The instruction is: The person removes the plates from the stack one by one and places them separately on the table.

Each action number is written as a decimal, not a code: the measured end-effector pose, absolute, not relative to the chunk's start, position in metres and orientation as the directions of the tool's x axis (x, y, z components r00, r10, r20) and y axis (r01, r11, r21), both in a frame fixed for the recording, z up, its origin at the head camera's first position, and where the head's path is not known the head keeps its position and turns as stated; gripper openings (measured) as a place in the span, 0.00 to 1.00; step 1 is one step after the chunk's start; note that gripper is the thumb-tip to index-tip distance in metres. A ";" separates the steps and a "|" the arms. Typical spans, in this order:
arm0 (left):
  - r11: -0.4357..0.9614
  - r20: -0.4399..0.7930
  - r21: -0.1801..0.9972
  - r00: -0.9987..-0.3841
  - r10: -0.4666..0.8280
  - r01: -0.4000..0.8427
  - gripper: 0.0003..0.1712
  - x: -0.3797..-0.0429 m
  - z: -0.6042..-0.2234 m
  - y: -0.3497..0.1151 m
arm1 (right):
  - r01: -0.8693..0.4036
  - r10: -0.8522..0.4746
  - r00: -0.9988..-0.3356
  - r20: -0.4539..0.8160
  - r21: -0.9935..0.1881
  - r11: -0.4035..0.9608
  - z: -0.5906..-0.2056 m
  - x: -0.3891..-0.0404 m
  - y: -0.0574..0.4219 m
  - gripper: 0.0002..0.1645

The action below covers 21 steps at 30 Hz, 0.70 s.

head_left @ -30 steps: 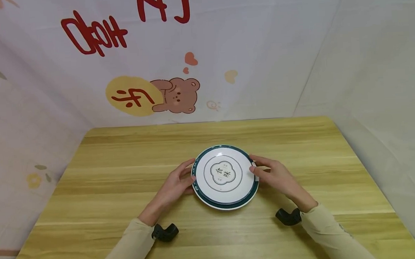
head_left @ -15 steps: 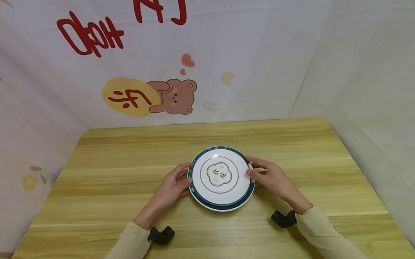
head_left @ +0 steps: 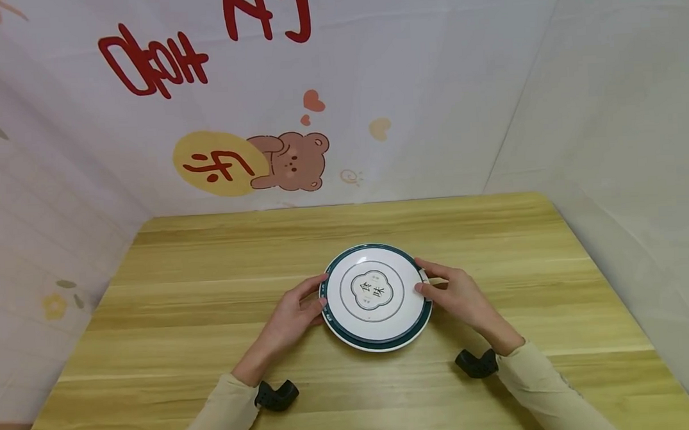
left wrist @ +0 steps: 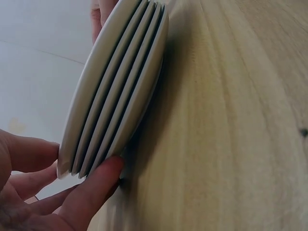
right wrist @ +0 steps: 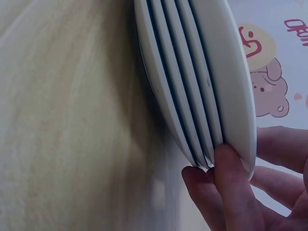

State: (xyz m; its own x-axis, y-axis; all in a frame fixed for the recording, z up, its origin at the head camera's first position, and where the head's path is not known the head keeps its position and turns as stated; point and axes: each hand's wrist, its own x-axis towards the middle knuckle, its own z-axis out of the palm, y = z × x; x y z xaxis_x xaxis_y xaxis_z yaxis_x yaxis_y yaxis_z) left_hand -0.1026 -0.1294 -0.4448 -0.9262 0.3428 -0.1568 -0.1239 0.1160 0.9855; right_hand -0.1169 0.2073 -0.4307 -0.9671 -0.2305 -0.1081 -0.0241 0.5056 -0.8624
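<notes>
A stack of several round plates (left wrist: pixel 106 91) sits low over the wooden table, its edges seen side-on in both wrist views. The top plate (head_left: pixel 355 317) is white with a dark green band and dark characters in a scalloped medallion. My left hand (head_left: pixel 288 317) holds the stack's left edge, thumb at the top rim and a fingertip (left wrist: pixel 108 171) against the lower edges. Opposite it, my right hand (head_left: pixel 460 300) grips the right side. One right finger (right wrist: pixel 231 178) lies just under the top plate's rim, another at the lower plates' edges.
The wood-grained table (head_left: pixel 208 259) reaches back to a white cloth backdrop (head_left: pixel 430 57) printed with a bear (head_left: pixel 298 160) and red characters. Cloth also hangs at both sides. A black wrist mount (head_left: pixel 276 395) is on the left sleeve, another black mount (head_left: pixel 476 364) on the right.
The head view sways slightly left, then back right. Both hands stay at the stack's two sides, and the plates keep their place on the table.
</notes>
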 end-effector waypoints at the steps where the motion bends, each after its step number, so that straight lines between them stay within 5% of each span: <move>1: 0.115 -0.154 0.986 -0.925 0.347 -0.121 0.30 -0.103 -0.445 -0.129 | -0.030 -0.236 -0.966 -0.104 -0.862 0.505 -0.431 -0.117 0.208 0.35; 21: 0.274 -0.124 0.960 -0.969 0.213 -0.062 0.28 -0.098 -0.442 -0.121 | -0.049 -0.258 -0.961 -0.101 -0.856 0.515 -0.432 -0.119 0.211 0.33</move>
